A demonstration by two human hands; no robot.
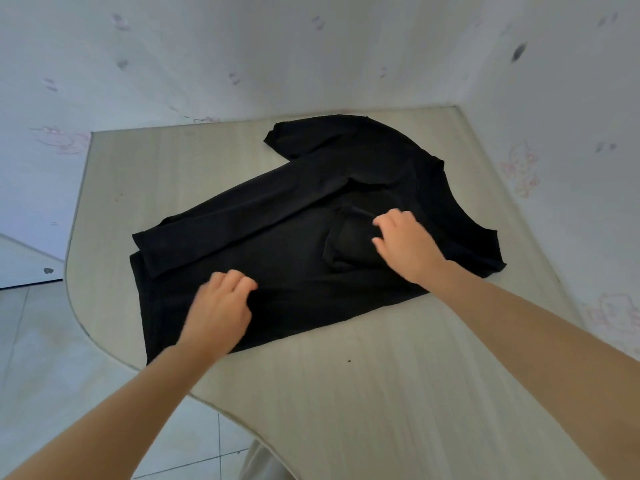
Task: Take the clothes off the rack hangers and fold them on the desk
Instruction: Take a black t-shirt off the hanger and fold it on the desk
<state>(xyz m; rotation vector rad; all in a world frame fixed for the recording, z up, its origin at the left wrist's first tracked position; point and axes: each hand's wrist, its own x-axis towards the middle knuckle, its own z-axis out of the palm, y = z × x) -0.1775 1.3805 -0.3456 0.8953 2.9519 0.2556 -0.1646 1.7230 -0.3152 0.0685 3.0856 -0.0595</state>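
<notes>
While black shirt [311, 216] lies on desk [398, 375], no legible writing.

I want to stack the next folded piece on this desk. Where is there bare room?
Bare desk lies between the black garment and the near edge, and left of it toward the wall. The right corner is crowded: cloth and both hands.

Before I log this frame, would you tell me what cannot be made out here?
Head view, the only one:
- Left hand: motion-blurred, fingers curled under, so its grip on the black long-sleeved garment is unclear.
- Right hand: blurred too; pinching or only pressing, unclear.
- Pale wooden desk: near edge cut off by the frame.
- Rack and hangers: out of frame.
</notes>
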